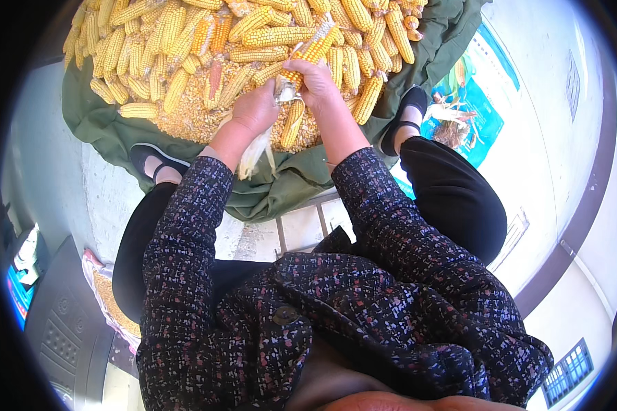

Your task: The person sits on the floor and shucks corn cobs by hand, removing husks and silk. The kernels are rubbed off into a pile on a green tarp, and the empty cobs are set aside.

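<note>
My right hand (pixel 316 82) is closed around the base of a yellow corn cob (pixel 320 47), which points away from me with its tip over the pile. In my left hand (pixel 257 108) is the pale dry husk (pixel 256 154) at the cob's stem end; its loose leaves hang below the fingers. Both hands are close together above a heap of husked corn cobs (pixel 169 36). Loose kernels (pixel 190 120) lie along the near side of the heap. One reddish cob (pixel 215 82) stands out among the yellow ones.
Dark green cloth (pixel 283 185) lies under the corn, its folded edge between my shoes. Husk scraps (pixel 452 126) rest on a blue printed sack (pixel 486 123) at the right. A dark grey chair (pixel 64 329) and a pink-edged bag of grain (pixel 114 300) are at the lower left.
</note>
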{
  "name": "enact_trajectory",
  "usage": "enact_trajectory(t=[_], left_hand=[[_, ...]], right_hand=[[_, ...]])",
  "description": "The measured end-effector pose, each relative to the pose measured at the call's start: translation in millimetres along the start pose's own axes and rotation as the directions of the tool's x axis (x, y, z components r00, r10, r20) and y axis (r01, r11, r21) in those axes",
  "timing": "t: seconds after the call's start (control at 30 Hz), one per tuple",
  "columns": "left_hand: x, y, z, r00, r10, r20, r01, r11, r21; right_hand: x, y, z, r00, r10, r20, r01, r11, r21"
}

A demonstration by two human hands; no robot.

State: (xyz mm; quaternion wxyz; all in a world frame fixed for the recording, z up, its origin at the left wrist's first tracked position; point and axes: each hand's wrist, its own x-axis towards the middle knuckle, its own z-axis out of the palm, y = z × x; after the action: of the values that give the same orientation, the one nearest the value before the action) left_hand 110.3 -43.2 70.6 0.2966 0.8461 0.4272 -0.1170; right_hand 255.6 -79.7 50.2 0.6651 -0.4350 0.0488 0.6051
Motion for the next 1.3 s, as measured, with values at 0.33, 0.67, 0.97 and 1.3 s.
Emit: enact_trajectory(t=[0.33,0.67,0.97,1.3], left_hand=[[5,17,-44,0.869,0.275,0.411,-0.417,0.854,0.312],[-16,-9,-66,0.866,0.488,0.11,-0.496,0.866,0.065],[-17,16,-51,0.983,0.11,-0.149,-0.177,0.796,-0.579],[10,75,-53,0.993,-0.075,0.092,0.102,0.136,-0.985]], right_hand=[[-11,4,2,0.999,-0.038,-0.028,0.03,0.969,-0.245],[4,-12,-10,0.993,-0.086,0.078,0.07,0.979,0.19],[8,-31,-2,0.978,-0.157,-0.136,0.206,0.827,0.523],[4,-31,10,0.962,-0.266,-0.054,0.262,0.858,0.441]])
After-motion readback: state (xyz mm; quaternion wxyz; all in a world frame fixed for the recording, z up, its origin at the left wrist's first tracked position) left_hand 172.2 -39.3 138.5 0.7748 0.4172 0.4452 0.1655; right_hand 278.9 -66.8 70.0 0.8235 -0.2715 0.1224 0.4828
